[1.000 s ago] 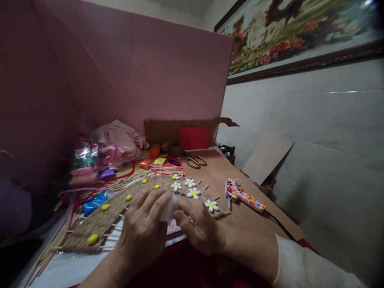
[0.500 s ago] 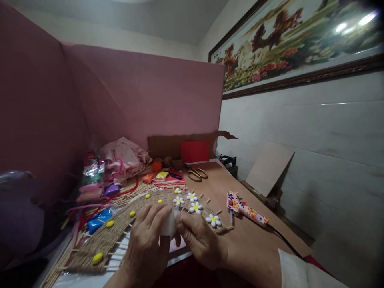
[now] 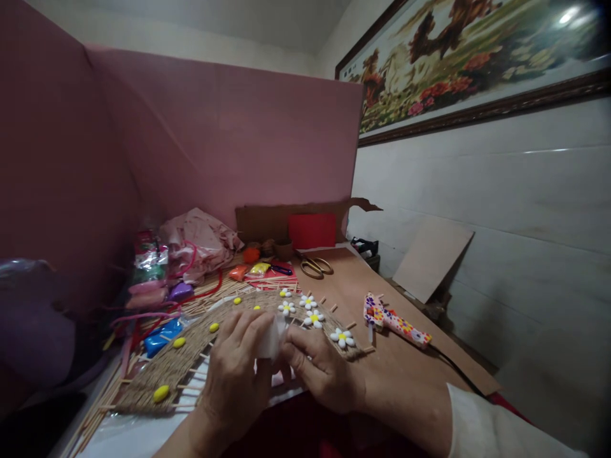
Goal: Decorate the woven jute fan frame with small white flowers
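Between my two hands is a small white, slightly see-through packet [image 3: 272,338]; its contents cannot be made out. My left hand [image 3: 238,366] is closed around its left side. At its right edge, the fingers and thumb of my right hand [image 3: 324,367] are pinched together. Under and beyond the hands lies an arched panel of woven twine [image 3: 147,381] with wooden sticks poking out along both edges. White-petalled daisies [image 3: 342,338] with yellow centres sit on its right part, and plain yellow ovals [image 3: 161,394] dot the left. My hands hide part of the arch.
A flower-patterned glue gun [image 3: 396,324] with a black cord lies on the brown board [image 3: 353,270] at right. Gold-handled scissors [image 3: 312,266] lie farther back. Blue [image 3: 162,337], purple [image 3: 180,292] and yellow packets [image 3: 259,270] are at left and back. Pink panels [image 3: 219,140] enclose the rear.
The view has tilted slightly, so the table's things appear a little higher and farther right. Both hands keep hold of the white packet, with only slight finger movement.
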`<state>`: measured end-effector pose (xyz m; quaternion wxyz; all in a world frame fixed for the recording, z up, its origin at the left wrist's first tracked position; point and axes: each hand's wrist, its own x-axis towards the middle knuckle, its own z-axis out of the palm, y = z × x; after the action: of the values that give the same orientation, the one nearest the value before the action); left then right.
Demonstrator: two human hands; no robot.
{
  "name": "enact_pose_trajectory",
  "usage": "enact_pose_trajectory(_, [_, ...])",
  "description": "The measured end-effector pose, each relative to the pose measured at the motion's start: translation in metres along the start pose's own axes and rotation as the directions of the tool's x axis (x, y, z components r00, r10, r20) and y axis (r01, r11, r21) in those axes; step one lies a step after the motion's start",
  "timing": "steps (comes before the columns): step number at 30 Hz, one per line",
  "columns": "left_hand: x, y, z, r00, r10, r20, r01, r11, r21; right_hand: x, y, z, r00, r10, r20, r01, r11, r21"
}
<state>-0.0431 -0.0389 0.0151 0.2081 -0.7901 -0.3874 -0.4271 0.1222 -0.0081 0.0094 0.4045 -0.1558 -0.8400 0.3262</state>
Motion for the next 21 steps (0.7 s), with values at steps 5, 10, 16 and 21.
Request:
enact_pose_trajectory(5, [0.0009, 0.0015, 0.0006, 1.0, -0.02, 0.009, 0.021, 0.999, -0.031, 0.0007, -0.0025, -0.001, 0.999, 0.045, 0.019, -0.046, 0.998, 0.049])
enact_pose_trajectory(10, [0.0004, 0.0013, 0.0013, 0.999, -0.04, 0.02, 0.041, 0.998, -0.04, 0.0006, -0.0017, -0.0009, 0.997, 0.075, 0.001, -0.075, 0.994, 0.085])
enact_pose_trajectory(16, [0.0029, 0.0021, -0.0018, 1.0, 0.015, 0.022, -0.016, 1.0, 0.023, 0.0004, 0.0037, 0.0013, 0.979, 0.197, 0.059, -0.205, 0.947, 0.247])
enact_pose_trajectory(21, [0.0059, 0.0021, -0.0028, 0.998, 0.035, 0.055, -0.043, 0.985, 0.166, 0.0031, 0.0025, -0.0009, 0.963, 0.271, 0.005, -0.257, 0.908, 0.33])
